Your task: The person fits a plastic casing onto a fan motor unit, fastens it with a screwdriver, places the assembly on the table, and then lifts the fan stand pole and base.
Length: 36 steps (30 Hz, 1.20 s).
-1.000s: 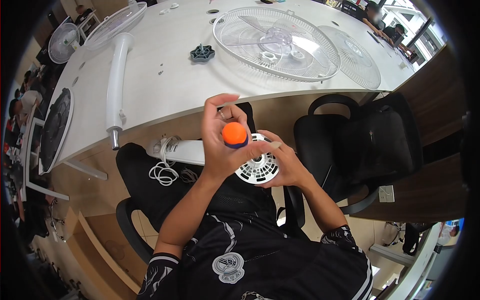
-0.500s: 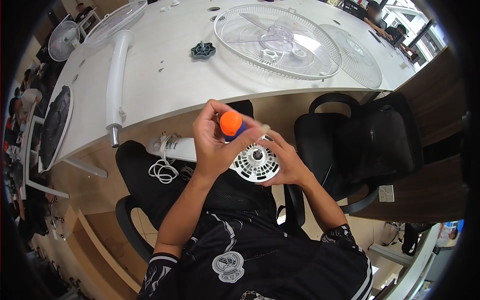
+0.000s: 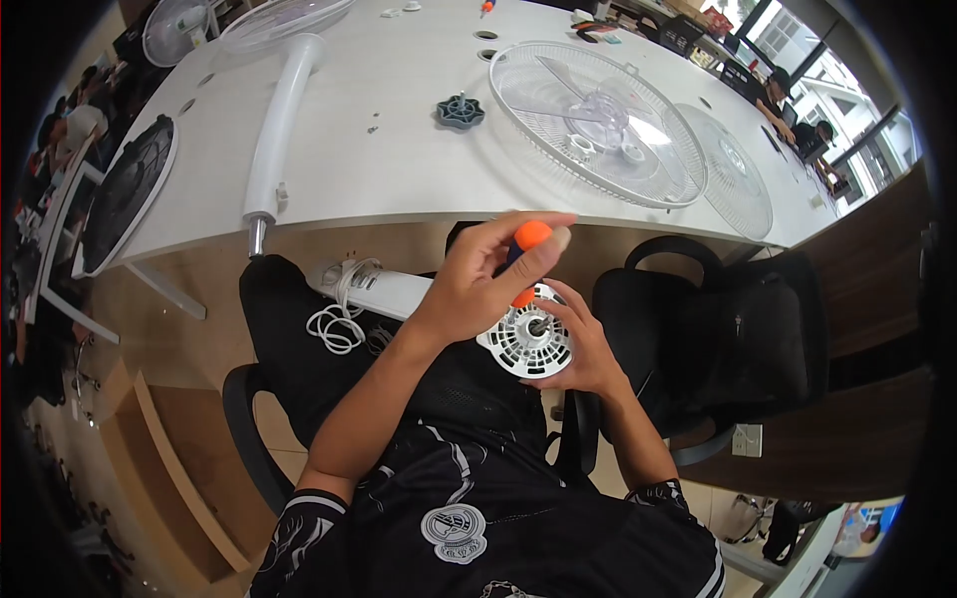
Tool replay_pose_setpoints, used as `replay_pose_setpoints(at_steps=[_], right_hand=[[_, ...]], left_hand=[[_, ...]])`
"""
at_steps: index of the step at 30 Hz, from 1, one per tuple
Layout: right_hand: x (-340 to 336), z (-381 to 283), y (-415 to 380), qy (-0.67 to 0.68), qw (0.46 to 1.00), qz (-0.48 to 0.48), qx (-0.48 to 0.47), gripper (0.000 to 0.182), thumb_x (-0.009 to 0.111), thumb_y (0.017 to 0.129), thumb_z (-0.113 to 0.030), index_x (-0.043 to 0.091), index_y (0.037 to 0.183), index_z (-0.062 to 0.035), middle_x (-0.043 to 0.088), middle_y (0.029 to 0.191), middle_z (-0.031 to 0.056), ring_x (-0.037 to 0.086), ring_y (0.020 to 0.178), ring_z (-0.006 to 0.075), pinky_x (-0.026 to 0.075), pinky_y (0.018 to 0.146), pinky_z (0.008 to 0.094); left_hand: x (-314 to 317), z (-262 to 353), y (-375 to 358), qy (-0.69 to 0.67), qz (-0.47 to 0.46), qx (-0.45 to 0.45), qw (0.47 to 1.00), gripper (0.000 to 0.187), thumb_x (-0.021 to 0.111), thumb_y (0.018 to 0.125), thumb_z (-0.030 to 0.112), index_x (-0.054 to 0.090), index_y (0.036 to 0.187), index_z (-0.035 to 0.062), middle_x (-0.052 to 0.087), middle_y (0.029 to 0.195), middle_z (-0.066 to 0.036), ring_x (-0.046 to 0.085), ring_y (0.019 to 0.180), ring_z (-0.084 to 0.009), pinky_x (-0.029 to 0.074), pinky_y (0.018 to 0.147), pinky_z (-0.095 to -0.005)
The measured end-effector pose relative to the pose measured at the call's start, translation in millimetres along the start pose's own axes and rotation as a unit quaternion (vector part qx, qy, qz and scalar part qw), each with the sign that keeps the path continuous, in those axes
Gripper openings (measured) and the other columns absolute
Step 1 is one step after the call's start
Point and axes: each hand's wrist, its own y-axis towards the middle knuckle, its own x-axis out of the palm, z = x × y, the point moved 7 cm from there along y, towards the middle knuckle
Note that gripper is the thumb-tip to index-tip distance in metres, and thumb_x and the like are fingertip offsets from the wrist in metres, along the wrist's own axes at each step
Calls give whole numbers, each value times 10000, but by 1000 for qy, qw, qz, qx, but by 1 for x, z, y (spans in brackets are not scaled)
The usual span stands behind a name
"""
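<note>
Your left hand is wrapped round an orange-handled screwdriver: fingers closed on the grip, thumb and forefinger pinching near the orange cap, shaft angled down toward the part below. The tip is hidden behind your fingers, so I can't tell whether it's seated in a screw.

Your right hand cups the white fan motor housing from the right and underneath, fingers curled round its rim. The housing sits over your lap, just below the table edge, vented face up with the central hub showing. The screwdriver's orange lower collar sits right at the housing's upper edge.

A white fan body with its coiled power cord lies across your lap to the left of the housing, near your left forearm.

On the white table:
- clear fan guard with the blade inside it, straight ahead of the hands
- second wire guard to its right, overlapping the first one's edge
- dark blue-grey locking nut left of the guard, well apart from your hands
- white stand pole further left, its metal end hanging over the near table edge

A black office chair stands right of you. Other people are seated at the far right end of the table.
</note>
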Motion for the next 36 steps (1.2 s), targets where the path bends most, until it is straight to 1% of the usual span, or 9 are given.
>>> replay_pose_setpoints(at_steps=[1,4,8,9,18,24,29,34,36], right_hand=[[0,-1,1,-2,1000,5,0,987,973,459,-259,567,1342,-84,451,1481,209,546,1288,415,488,1047,470],[1,-3,1,5,1000,4,6,985,975,451,-257,574,1334,-83,452,1479,214,539,1298,415,483,1056,475],[1,-2,1,-20,1000,3,5,991,980,452,-275,573,1334,-77,455,1475,222,538,1301,412,477,1061,471],[2,-1,0,-19,1000,2,9,995,982,458,-295,569,1338,-77,458,1471,231,536,1304,411,471,1063,471],[-3,-18,6,-69,997,-37,-5,1103,1004,445,-396,525,1396,-111,454,1480,237,538,1301,428,477,1056,493],[-2,-47,11,-118,979,-166,9,1156,982,475,-420,466,1469,-131,416,1528,202,522,1314,421,480,1058,480],[-44,-51,38,-51,964,-257,46,1240,1004,430,-396,449,1478,-34,578,1393,219,538,1327,365,429,1113,451],[-49,-34,155,-33,997,-63,36,531,871,744,-130,677,1230,-40,715,959,79,666,869,151,539,812,324],[-13,-23,214,11,998,-69,6,346,806,807,-159,716,1111,-21,691,786,73,646,737,162,503,686,309]], left_hand=[[3,-3,-1,-47,-13,-30,998,445,551,1030,319,553,1307,-30,624,882,-83,610,778,-120,495,712,-256],[0,-1,-5,-170,-10,-13,985,475,626,1004,306,496,1331,-13,581,789,-38,552,720,-53,455,654,-224],[-22,24,-9,-117,-8,174,978,220,624,966,130,423,1019,60,500,691,-44,408,467,-80,332,438,-246],[-28,37,-12,-154,23,142,978,312,644,928,36,340,897,102,442,646,-23,402,445,-86,341,419,-257],[-98,14,-74,-226,149,56,961,178,536,956,72,402,840,92,433,611,-30,417,407,-122,366,402,-272],[-112,17,-96,-232,183,49,954,169,537,949,64,405,850,98,432,594,-28,410,398,-123,360,401,-272],[-118,24,-105,-244,195,59,948,188,527,978,101,395,845,102,433,587,-31,412,400,-128,355,400,-275],[-113,22,-106,-236,176,75,953,208,521,1000,154,399,840,103,433,592,-29,401,398,-127,354,399,-276],[-111,24,-110,-270,183,76,942,219,534,995,172,411,828,101,433,593,-28,403,400,-124,354,399,-273]])
